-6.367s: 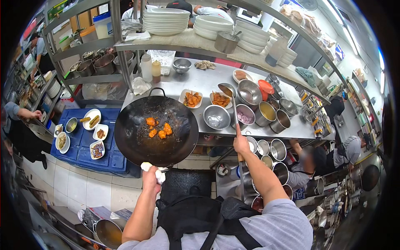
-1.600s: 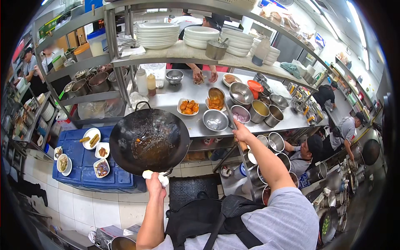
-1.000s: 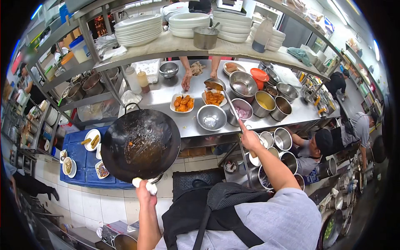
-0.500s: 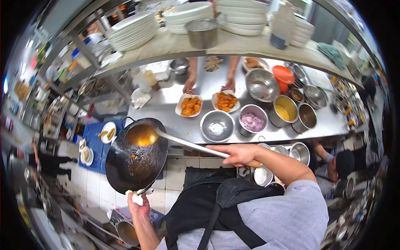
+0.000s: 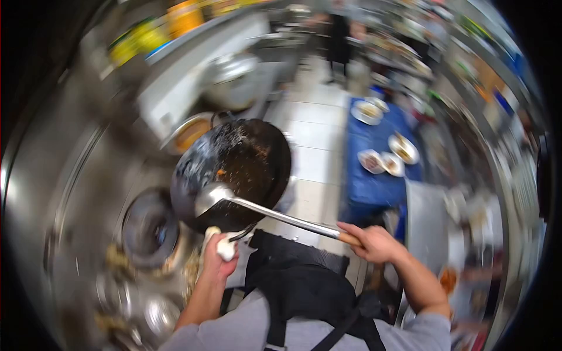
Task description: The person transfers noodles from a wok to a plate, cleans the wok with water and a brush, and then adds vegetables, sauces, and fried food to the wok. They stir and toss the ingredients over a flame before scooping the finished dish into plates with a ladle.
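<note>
My left hand (image 5: 219,259) grips the handle of a big black wok (image 5: 234,169) through a white cloth (image 5: 218,244). The wok is dirty with sauce streaks and small bits and hangs in the air in front of me. My right hand (image 5: 374,243) holds the wooden end of a long steel ladle (image 5: 263,209). The ladle's bowl rests inside the wok near its lower left rim. The whole picture is blurred by motion.
A round burner opening (image 5: 149,230) lies in the steel range at the lower left. A pot of orange liquid (image 5: 190,133) stands beyond the wok. To the right, blue crates (image 5: 374,187) carry several white plates (image 5: 369,111) of food. Tiled floor runs between.
I have swung round from the steel prep table to the range, carrying the wok with me. The ladle moved from the plates into the wok. The food pieces left the wok earlier.
</note>
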`<state>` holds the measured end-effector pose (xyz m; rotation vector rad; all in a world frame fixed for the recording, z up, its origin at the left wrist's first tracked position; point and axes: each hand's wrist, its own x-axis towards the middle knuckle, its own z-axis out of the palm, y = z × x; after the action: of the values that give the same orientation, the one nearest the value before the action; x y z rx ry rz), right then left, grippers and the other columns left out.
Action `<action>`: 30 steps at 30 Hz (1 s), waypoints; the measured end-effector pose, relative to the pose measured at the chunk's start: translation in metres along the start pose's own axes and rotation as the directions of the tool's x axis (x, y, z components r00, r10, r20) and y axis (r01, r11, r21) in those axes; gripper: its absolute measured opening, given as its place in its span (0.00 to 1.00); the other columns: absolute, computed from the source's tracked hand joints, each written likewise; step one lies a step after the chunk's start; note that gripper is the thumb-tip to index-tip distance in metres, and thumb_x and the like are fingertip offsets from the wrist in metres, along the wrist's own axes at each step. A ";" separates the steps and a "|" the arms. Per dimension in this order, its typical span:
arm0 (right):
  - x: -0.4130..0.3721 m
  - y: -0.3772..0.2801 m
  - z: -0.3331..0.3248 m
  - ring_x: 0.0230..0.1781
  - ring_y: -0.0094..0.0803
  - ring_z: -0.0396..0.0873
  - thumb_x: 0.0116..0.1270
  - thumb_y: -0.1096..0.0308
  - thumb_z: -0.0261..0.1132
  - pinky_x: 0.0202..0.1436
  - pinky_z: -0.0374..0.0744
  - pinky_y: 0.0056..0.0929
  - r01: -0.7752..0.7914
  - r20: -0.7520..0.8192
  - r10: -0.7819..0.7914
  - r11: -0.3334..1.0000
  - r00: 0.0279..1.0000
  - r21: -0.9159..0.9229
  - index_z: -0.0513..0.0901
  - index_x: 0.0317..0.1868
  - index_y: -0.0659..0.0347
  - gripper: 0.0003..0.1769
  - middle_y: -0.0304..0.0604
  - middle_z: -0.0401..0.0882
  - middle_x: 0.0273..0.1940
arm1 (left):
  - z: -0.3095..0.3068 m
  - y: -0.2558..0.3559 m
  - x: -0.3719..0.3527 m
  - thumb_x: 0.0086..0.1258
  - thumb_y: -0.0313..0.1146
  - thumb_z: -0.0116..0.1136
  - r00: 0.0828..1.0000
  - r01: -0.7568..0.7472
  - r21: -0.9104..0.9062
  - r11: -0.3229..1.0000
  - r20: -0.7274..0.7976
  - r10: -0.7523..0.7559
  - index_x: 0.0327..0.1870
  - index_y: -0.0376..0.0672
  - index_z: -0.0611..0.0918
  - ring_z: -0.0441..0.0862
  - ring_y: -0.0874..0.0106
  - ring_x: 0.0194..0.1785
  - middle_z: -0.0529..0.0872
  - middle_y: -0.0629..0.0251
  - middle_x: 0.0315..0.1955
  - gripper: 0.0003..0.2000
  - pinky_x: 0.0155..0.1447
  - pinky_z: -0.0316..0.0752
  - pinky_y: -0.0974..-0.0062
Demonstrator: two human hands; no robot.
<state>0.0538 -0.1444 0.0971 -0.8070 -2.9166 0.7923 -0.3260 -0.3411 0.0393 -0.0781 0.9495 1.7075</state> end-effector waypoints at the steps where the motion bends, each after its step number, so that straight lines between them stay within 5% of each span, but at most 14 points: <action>1: 0.028 -0.005 0.010 0.29 0.54 0.81 0.59 0.65 0.62 0.35 0.78 0.50 0.036 0.019 -0.037 0.998 0.999 0.047 0.64 0.71 0.47 0.37 0.53 0.81 0.25 | -0.012 0.003 0.001 0.65 0.34 0.56 0.986 -0.125 0.001 0.992 -0.113 0.124 0.34 0.45 0.76 0.76 0.70 0.21 0.80 0.62 0.23 0.05 0.19 0.68 0.74; 4: 0.112 -0.039 0.040 0.31 0.54 0.81 0.60 0.63 0.64 0.36 0.78 0.50 0.192 0.114 -0.193 0.981 0.975 0.018 0.68 0.67 0.49 0.32 0.54 0.82 0.28 | -0.075 0.036 -0.013 0.61 0.35 0.61 0.913 -0.338 -0.102 0.936 -0.276 0.300 0.34 0.47 0.77 0.80 0.66 0.26 0.81 0.62 0.25 0.07 0.23 0.71 0.74; 5: 0.138 -0.054 0.049 0.32 0.54 0.82 0.60 0.63 0.65 0.37 0.78 0.50 0.231 0.129 -0.229 0.973 0.965 -0.002 0.69 0.65 0.50 0.31 0.54 0.82 0.29 | -0.124 0.043 -0.005 0.61 0.35 0.61 0.936 -0.307 -0.183 0.934 -0.234 0.262 0.35 0.47 0.76 0.81 0.64 0.28 0.81 0.62 0.26 0.07 0.23 0.72 0.72; 9: 0.248 -0.105 0.095 0.38 0.57 0.82 0.63 0.63 0.65 0.43 0.78 0.51 0.279 0.334 -0.265 0.960 0.904 0.008 0.69 0.65 0.50 0.29 0.57 0.83 0.37 | -0.190 0.078 -0.015 0.62 0.35 0.60 0.808 -0.496 -0.283 0.821 -0.497 0.317 0.36 0.47 0.76 0.81 0.63 0.28 0.78 0.63 0.25 0.07 0.22 0.70 0.70; 13: 0.337 -0.133 0.155 0.37 0.59 0.81 0.63 0.61 0.65 0.41 0.77 0.54 0.411 0.474 -0.365 0.912 0.801 0.007 0.70 0.60 0.52 0.25 0.58 0.83 0.34 | -0.260 0.101 -0.017 0.63 0.34 0.59 0.726 -0.584 -0.296 0.756 -0.607 0.323 0.37 0.47 0.76 0.80 0.64 0.27 0.78 0.65 0.25 0.06 0.22 0.70 0.68; 15: 0.366 -0.144 0.170 0.34 0.61 0.81 0.63 0.60 0.64 0.39 0.77 0.56 0.461 0.534 -0.383 0.887 0.754 -0.014 0.70 0.50 0.56 0.19 0.60 0.81 0.30 | -0.253 0.111 -0.023 0.63 0.29 0.58 0.690 -0.605 -0.274 0.748 -0.649 0.321 0.36 0.47 0.75 0.78 0.71 0.23 0.77 0.68 0.23 0.04 0.25 0.74 0.68; 19: 0.436 -0.154 0.211 0.34 0.63 0.80 0.61 0.61 0.62 0.39 0.76 0.58 0.580 0.621 -0.403 0.808 0.672 -0.103 0.68 0.47 0.58 0.17 0.62 0.80 0.30 | -0.280 0.124 0.030 0.61 0.25 0.58 0.574 -0.721 -0.224 0.656 -0.722 0.385 0.38 0.44 0.74 0.78 0.71 0.26 0.77 0.66 0.25 0.07 0.26 0.76 0.69; 22: 0.501 -0.183 0.226 0.36 0.65 0.79 0.61 0.60 0.62 0.41 0.75 0.60 0.538 0.601 -0.396 0.840 0.694 -0.067 0.69 0.49 0.58 0.19 0.63 0.80 0.32 | -0.303 0.127 0.094 0.58 0.24 0.59 0.451 -0.799 -0.124 0.589 -0.771 0.450 0.40 0.42 0.73 0.77 0.70 0.25 0.77 0.66 0.27 0.10 0.27 0.74 0.68; 25: 0.575 -0.221 0.247 0.38 0.56 0.80 0.59 0.62 0.66 0.42 0.76 0.47 0.537 0.600 -0.464 0.841 0.652 0.067 0.73 0.50 0.59 0.21 0.59 0.79 0.35 | -0.312 0.139 0.133 0.64 0.27 0.59 0.356 -0.805 0.021 0.593 -0.782 0.511 0.39 0.42 0.75 0.78 0.72 0.27 0.77 0.67 0.26 0.07 0.28 0.76 0.68; 26: 0.597 -0.245 0.253 0.43 0.61 0.80 0.60 0.59 0.67 0.45 0.78 0.49 0.550 0.613 -0.492 0.828 0.618 0.111 0.74 0.55 0.59 0.24 0.61 0.81 0.39 | -0.314 0.137 0.137 0.68 0.31 0.60 0.368 -0.776 0.040 0.630 -0.782 0.503 0.43 0.41 0.75 0.79 0.71 0.29 0.79 0.66 0.29 0.09 0.30 0.75 0.68; 27: 0.616 -0.269 0.257 0.46 0.60 0.80 0.61 0.58 0.66 0.48 0.77 0.49 0.603 0.578 -0.545 0.790 0.607 0.111 0.72 0.56 0.58 0.25 0.61 0.81 0.41 | -0.321 0.133 0.133 0.68 0.34 0.62 0.494 -0.720 -0.010 0.694 -0.711 0.501 0.44 0.37 0.77 0.79 0.73 0.36 0.81 0.66 0.34 0.12 0.40 0.75 0.70; 30: 0.660 -0.371 0.271 0.56 0.63 0.76 0.67 0.62 0.61 0.57 0.76 0.49 0.769 0.467 -0.791 0.563 0.396 0.302 0.53 0.76 0.49 0.40 0.63 0.77 0.55 | -0.300 0.117 0.098 0.69 0.39 0.64 0.515 -0.663 0.038 0.747 -0.701 0.493 0.51 0.37 0.76 0.80 0.72 0.42 0.83 0.63 0.39 0.17 0.47 0.76 0.70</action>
<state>-0.7340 -0.2261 -0.0405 1.0151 -3.1018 1.0409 -0.5809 -0.4560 -0.1474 -0.6564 1.4108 2.5195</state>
